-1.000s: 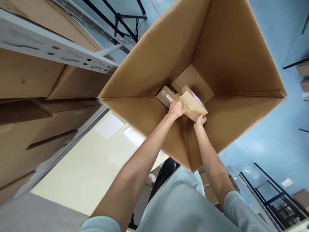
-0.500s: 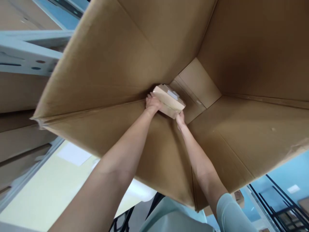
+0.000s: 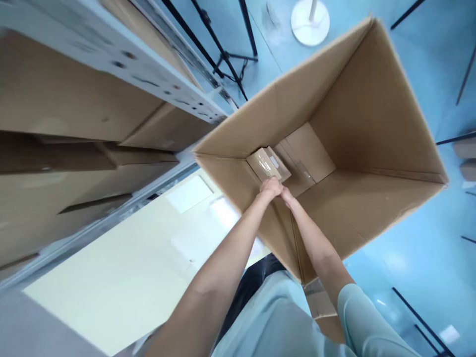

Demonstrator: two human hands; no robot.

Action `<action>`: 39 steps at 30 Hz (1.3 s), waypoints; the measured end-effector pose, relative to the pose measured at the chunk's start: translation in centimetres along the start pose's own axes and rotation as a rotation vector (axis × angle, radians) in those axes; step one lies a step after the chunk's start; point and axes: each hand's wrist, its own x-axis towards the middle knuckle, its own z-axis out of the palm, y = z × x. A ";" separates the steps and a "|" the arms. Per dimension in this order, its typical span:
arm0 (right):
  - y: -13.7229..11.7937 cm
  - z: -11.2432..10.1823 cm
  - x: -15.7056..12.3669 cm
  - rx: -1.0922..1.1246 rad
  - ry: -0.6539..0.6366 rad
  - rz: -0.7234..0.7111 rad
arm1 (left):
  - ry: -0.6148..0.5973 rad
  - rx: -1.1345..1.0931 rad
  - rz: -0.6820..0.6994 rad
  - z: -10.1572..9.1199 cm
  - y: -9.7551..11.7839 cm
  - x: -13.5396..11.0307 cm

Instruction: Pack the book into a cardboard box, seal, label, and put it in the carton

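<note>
Deep inside a large, tall cardboard carton (image 3: 357,203), my left hand (image 3: 271,187) and my right hand (image 3: 285,196) are close together. A small taped cardboard box (image 3: 262,164) lies at the bottom, in the left corner. Beside it lies a second small box (image 3: 278,162) with a white label. My left hand is at the near edge of these boxes, its fingers curled; whether it grips anything is not clear. The fingers of my right hand are mostly hidden behind the left.
On the left stands a metal shelf (image 3: 159,79) holding cardboard boxes (image 3: 55,94). A pale tabletop (image 3: 126,277) with white sheets (image 3: 189,193) lies below it. Black stand legs (image 3: 223,54) and a round white base (image 3: 310,22) stand on the blue floor (image 3: 401,258).
My hands have left the ends of the small box and come together at its near side. The box now lies in the carton's corner. The view has pulled back from the carton.
</note>
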 end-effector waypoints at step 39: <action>28.3 34.4 -78.9 -1.310 -1.839 -0.553 | 2.171 -2.066 -0.413 33.4 -54.1 -78.1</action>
